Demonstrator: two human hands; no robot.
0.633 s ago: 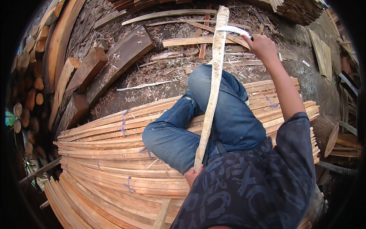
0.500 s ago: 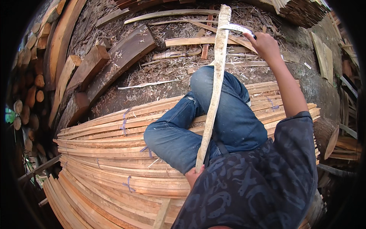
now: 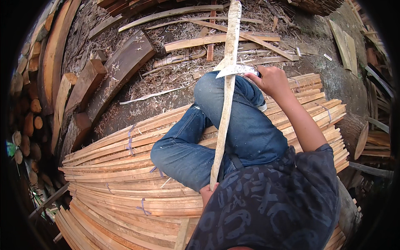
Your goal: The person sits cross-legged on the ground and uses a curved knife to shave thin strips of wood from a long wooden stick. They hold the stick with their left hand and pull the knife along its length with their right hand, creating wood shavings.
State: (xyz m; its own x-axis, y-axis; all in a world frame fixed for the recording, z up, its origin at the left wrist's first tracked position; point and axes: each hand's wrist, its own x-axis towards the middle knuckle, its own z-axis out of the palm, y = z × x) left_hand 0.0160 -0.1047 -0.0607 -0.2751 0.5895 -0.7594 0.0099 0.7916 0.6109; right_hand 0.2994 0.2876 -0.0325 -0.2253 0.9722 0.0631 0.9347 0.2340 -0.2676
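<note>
A long, narrow, pale wooden slat (image 3: 227,98) runs from my lap up past my raised knee to the top of the view. My left hand (image 3: 206,193) is closed round its lower end, close against my shirt; part of that hand is hidden. In my right hand (image 3: 273,81) is the dark handle of a knife (image 3: 236,71) with a broad, light-coloured, pointed blade. The blade lies across the slat just above my knee, its tip reaching past the slat's left edge.
I sit on bundles of sawn wooden strips (image 3: 108,166) tied with purplish bands. Thick squared beams (image 3: 125,62) lie at upper left, beside stacked round logs (image 3: 27,125). Shavings and loose strips (image 3: 216,40) cover the ground ahead. A cut log (image 3: 354,133) lies at right.
The knife in my right hand has slid down along the slat toward me, from near its top to just above my knee. My left hand still grips the lower end.
</note>
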